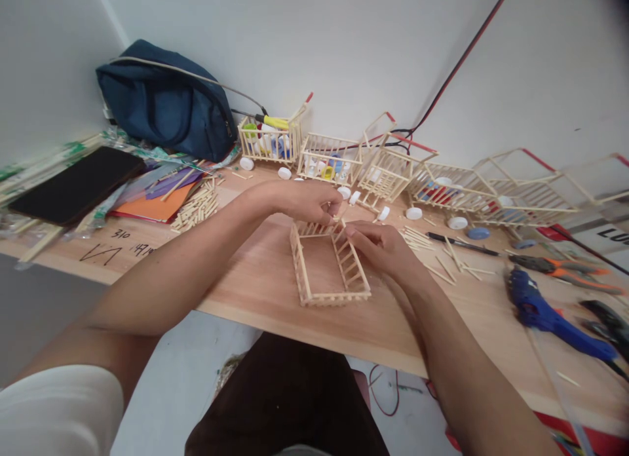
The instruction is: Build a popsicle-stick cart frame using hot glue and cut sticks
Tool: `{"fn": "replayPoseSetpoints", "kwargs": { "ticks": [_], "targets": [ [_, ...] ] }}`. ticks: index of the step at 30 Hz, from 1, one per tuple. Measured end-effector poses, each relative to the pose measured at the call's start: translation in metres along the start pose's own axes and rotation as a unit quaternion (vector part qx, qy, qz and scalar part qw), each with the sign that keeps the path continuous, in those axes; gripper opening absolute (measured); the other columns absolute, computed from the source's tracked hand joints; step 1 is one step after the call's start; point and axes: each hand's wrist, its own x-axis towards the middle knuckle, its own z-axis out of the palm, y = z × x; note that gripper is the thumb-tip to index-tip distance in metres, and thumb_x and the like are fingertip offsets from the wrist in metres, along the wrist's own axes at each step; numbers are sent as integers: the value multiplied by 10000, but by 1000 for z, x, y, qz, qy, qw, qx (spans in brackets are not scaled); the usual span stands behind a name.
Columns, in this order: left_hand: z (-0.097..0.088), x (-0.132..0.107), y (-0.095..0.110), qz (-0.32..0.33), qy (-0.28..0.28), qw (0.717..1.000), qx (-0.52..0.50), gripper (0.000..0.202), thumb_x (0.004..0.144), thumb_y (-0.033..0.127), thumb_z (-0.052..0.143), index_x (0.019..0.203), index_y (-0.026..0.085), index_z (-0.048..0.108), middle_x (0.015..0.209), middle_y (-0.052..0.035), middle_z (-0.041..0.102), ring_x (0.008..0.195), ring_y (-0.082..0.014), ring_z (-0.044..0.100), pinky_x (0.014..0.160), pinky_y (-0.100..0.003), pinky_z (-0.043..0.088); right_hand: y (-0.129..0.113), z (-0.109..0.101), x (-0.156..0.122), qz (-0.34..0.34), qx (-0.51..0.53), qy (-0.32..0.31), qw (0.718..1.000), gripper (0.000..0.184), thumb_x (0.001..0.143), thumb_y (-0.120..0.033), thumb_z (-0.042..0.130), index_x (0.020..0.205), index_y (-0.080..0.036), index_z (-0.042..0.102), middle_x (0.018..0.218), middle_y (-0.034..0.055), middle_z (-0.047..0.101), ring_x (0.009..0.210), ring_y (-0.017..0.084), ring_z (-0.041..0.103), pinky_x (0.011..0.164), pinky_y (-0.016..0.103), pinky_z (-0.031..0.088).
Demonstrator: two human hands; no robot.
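Note:
A small basket frame of thin wooden sticks (pixel 303 272) lies on the table before me, its open top facing up. My right hand (pixel 381 247) grips its far right corner between thumb and fingers. Over the far end of the frame, my left hand (pixel 309 200) is closed, its fingertips pinched together close to that same corner. Whatever is between the left fingertips is too small to make out. The far side of the frame is partly hidden by both hands.
Several stick-built model carts (pixel 329 158) with white wheels line the wall. A blue glue gun (pixel 550 315), pliers (pixel 565 269) and a black pen (pixel 462 243) lie right. Leftward are cut sticks (pixel 199 204), a phone (pixel 76 184) and a blue bag (pixel 167 105).

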Motion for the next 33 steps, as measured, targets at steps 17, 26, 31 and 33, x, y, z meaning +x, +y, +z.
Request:
{"fn": "replayPoseSetpoints", "kwargs": {
  "ticks": [17, 26, 31, 33],
  "targets": [
    [0, 0, 0, 10, 2, 1000, -11, 106, 816, 241, 566, 822, 136, 562, 704, -5, 590, 630, -113, 484, 580, -229, 309, -2, 0, -1, 3, -15, 12, 1000, 421, 928, -488, 448, 748, -187, 681, 738, 49, 657, 774, 214, 586, 669, 297, 432],
    [0, 0, -1, 11, 6, 1000, -6, 89, 796, 224, 565, 821, 139, 565, 698, -2, 581, 630, -116, 482, 576, -232, 306, 0, 0, 0, 0, -7, 4, 1000, 404, 937, -468, 436, 788, -187, 685, 805, 50, 673, 795, 212, 586, 703, 307, 435],
    [0, 0, -1, 12, 5, 1000, -7, 84, 791, 219, 568, 814, 138, 562, 693, 1, 575, 620, -110, 478, 568, -227, 302, 1, 1, 0, 0, -7, 6, 1000, 409, 937, -470, 440, 745, -182, 657, 821, 50, 663, 791, 208, 581, 692, 301, 423],
    [-1, 0, 0, 12, 7, 1000, -8, 84, 793, 220, 567, 813, 139, 562, 689, 2, 574, 618, -109, 476, 569, -226, 302, 0, 0, 0, 0, -6, 6, 1000, 408, 935, -475, 443, 751, -185, 662, 795, 51, 657, 800, 215, 583, 697, 302, 426]
  ]
}}
